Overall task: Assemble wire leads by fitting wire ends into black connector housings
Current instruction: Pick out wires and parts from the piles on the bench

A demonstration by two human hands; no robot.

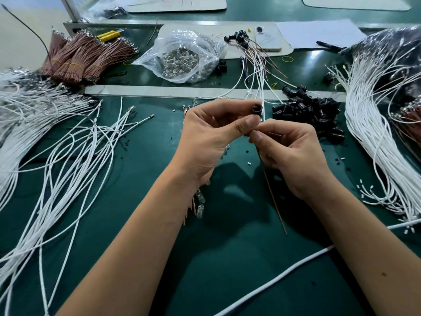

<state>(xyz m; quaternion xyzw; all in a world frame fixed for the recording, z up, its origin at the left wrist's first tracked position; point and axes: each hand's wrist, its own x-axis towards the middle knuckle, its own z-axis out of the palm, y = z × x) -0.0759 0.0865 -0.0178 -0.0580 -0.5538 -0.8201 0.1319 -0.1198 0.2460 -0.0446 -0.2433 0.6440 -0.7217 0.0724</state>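
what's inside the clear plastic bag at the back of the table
The clear plastic bag holds a heap of small clear, glassy parts, possibly LEDs; the picture is too small to be sure. The bag's crinkled, shiny folds hide the parts at its bottom and edges.

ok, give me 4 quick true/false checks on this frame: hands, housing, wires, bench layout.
1. The left hand holds a black connector housing. True.
2. The right hand is empty. False: it pinches a thin brown wire.
3. The pile of loose black housings lies left of the hands. False: it lies to their right.
4. The brown wire bundles lie at the far left, tied with bands. True.
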